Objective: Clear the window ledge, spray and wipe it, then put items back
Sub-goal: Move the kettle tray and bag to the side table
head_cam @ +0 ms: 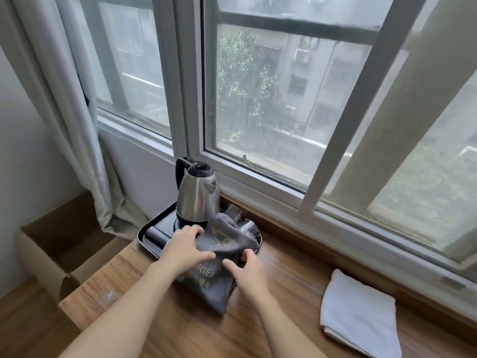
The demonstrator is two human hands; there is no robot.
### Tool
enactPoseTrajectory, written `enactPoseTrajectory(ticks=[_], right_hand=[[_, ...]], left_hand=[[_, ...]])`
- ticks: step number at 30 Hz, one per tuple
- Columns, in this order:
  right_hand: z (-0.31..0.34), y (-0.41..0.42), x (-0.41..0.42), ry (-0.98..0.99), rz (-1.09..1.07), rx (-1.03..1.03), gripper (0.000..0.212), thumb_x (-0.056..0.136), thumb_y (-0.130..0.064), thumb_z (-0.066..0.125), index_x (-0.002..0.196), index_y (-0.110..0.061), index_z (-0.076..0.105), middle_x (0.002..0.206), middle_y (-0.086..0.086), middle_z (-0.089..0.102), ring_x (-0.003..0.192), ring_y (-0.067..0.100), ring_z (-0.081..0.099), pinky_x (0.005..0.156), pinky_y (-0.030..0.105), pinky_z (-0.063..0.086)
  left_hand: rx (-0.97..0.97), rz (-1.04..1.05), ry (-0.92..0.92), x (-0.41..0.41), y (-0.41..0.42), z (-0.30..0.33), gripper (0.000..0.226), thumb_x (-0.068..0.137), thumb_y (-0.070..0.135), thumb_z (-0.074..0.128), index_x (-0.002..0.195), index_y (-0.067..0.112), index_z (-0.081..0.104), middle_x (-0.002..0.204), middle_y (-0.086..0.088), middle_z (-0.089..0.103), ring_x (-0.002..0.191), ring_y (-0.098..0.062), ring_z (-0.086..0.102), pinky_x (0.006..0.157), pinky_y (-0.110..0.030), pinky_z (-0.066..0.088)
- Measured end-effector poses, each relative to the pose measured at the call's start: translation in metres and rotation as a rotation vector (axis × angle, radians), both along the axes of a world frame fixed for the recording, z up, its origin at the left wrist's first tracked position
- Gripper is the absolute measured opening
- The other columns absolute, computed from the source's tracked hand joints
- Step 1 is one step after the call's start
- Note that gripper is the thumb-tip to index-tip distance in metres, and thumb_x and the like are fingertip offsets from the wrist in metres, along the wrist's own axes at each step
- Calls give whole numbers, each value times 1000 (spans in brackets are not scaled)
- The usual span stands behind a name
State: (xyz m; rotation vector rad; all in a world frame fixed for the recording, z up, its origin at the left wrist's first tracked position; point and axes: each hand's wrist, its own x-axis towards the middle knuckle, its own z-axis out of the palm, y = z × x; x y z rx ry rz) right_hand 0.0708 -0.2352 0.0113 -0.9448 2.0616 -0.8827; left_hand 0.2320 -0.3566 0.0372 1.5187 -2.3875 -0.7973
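**A:** Why is the grey cloth draped over the tray like that?

**B:** As I read it, the cloth covers the near half of the tray and spills over its front edge onto the wooden surface, so I can't take the tray by its rim until the cloth is gathered up. That's my guess at why both hands are on it. The kettle stands on its base just beyond my left fingers, and the upturned glasses sit just beyond my right ones, partly under the cloth's far corner.

**A:** What are the hands doing, exactly?

**B:** My left hand lies on the cloth's left edge, fingers bent and pressing into the fabric, thumb tucked against a fold; it looks like a pinch on the cloth. My right hand comes in from the other side, thumb and forefinger curled, nipping the cloth's right edge right over the tray's rim. Neither hand is wide open. Both forearms reach forward, converging on the tray.

**A:** And the ledge itself?

**B:** Not cleared yet, I'd say: the tray and everything on it sits at the left end of it, under the window. A folded white towel lies well off to the right of my right fingers. I see no spray bottle.
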Motion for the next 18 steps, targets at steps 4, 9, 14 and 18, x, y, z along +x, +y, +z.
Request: enactPoseTrajectory(ticks=[4,9,14,18], right_hand=[[-6,-14,12,7,-148,2,52,65,-67,69,92,-26,53,98,-8,65,94,14,63,84,38,53],[-9,-27,38,29,-334,-12,56,69,-61,77,102,-21,57,107,-3,62,105,18,60,92,37,48],[-10,-41,61,123,-526,58,84,67,-62,80,127,-9,53,124,10,52,123,29,46,107,39,37],[-13,-50,67,-12,-612,114,107,61,-69,79,139,-6,42,137,17,54,132,35,46,111,44,36]], left_hand=[[25,-51,3,13,-32,-6,89,54,76,70,126,28,52,125,7,54,121,-17,48,101,-35,42],[-60,-74,-87,48,-74,-16,86,58,78,70,125,27,52,129,6,55,123,-20,46,100,-37,40],[-53,-29,-254,79,-119,-25,109,58,87,63,143,23,37,144,-2,40,135,-28,34,105,-46,37],[72,-35,-209,86,-145,-33,122,57,83,69,150,16,26,150,-9,35,140,-33,29,110,-48,32]])
